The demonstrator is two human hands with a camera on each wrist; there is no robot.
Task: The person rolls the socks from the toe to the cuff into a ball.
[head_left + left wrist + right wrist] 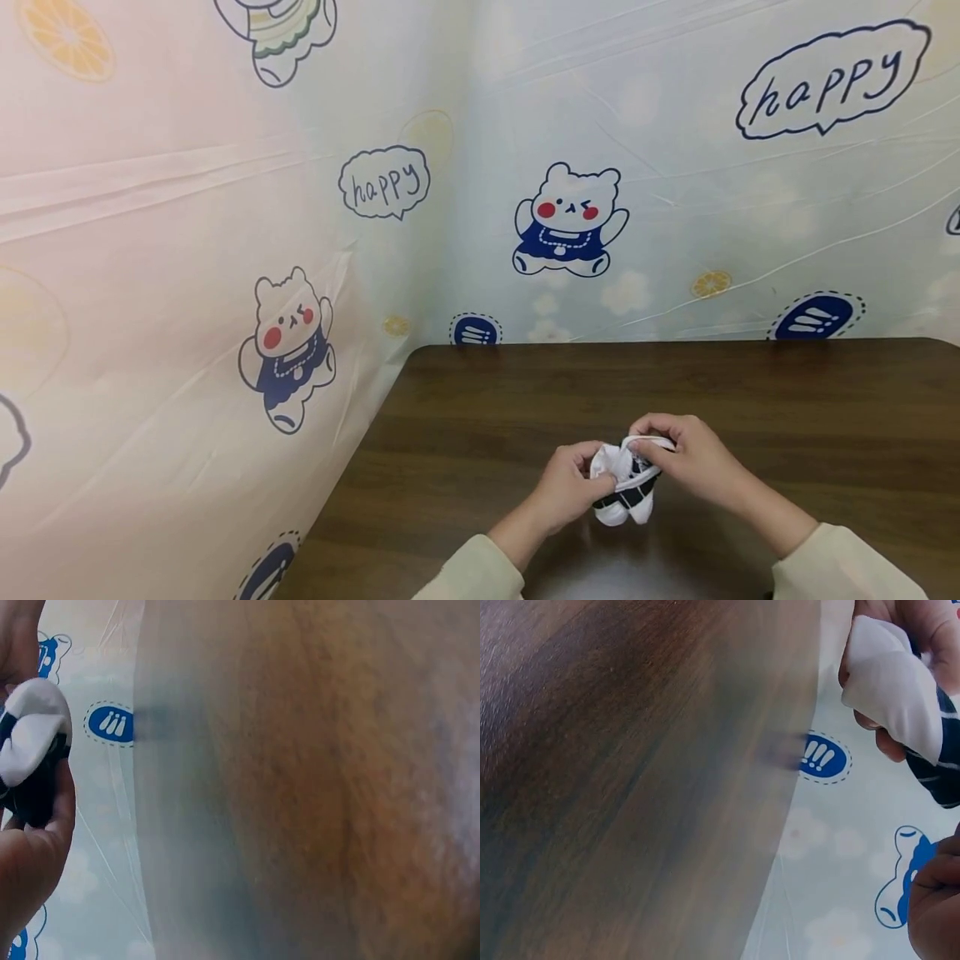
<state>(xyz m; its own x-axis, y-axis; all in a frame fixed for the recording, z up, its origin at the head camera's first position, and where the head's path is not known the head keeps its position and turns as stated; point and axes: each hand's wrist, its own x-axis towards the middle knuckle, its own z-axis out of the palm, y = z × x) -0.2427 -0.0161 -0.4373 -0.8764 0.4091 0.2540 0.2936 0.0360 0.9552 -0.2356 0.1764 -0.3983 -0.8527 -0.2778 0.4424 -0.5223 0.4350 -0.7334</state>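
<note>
A small bundle of black-and-white socks [626, 496] is held up between both hands over the table, with white lobes hanging at its lower end and thin white lines across the black part. My left hand [570, 483] grips the bundle's left side, thumb in front. On the upper right, my right hand [701, 458] pinches the white rim of an opening, which shows dark fabric inside. In the left wrist view, the socks [34, 727] sit at the left edge, partly cut off. White cloth of the socks [896, 690] faces the right wrist view.
A dark brown wooden table [510, 400] lies under the hands. Behind it and along the left hangs a pale curtain [480, 250] printed with bears, orange slices and "happy" bubbles, meeting the table's back edge. Light sleeves [476, 571] cover the forearms.
</note>
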